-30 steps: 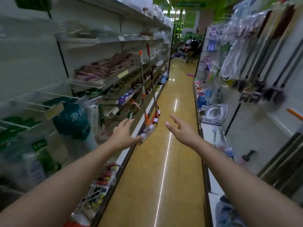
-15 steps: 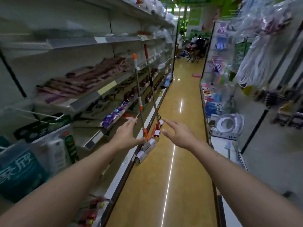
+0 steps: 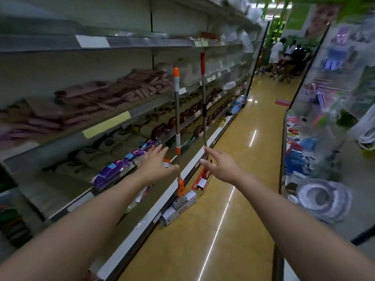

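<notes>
Head view: two mops lean on the shelf unit [image 3: 105, 126]. My left hand [image 3: 156, 165], fingers spread wide, has closed to just beside the orange-capped mop [image 3: 177, 110]. The red-handled mop [image 3: 204, 102], further along the shelf unit, now meets my right hand [image 3: 221, 167], fingers likewise loose. Nothing gripped; grasp looks imminent.

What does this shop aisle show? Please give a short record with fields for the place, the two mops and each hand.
place: shop aisle with a yellow floor and shelves on both sides
near mop: orange-capped mop, upright against the left shelf unit, head on the floor
far mop: red-handled mop, upright just beyond the first
left hand: fingers spread, holds nothing, beside the orange-capped mop's pole; contact unclear
right hand: fingers straight, holds nothing, at the red-handled mop's pole; contact unclear
background: people at the far end
</notes>
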The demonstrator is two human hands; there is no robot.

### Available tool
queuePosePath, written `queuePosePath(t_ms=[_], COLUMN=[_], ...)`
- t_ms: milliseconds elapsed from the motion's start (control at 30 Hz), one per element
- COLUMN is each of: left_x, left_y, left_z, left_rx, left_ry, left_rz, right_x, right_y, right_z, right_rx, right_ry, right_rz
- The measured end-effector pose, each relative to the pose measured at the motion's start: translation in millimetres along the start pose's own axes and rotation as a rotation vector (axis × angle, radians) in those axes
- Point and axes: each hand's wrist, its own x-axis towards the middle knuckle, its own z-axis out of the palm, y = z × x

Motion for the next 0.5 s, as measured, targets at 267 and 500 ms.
queuePosePath(t_ms=[267, 500], left_x=[138.8, 262.9], left_y=[-9.9, -18.1], left_z=[39.1, 33.4], left_rx=[-0.088, -0.294], left_ry=[0.060, 0.062], left_rz=[-0.092, -0.164], right_x=[133.3, 262.7], right_y=[42.2, 42.5], right_z=[16.2, 3.5], right_rx=[0.029, 0.131], right_ry=[-0.039, -0.084], right_rz=[-0.064, -0.085])
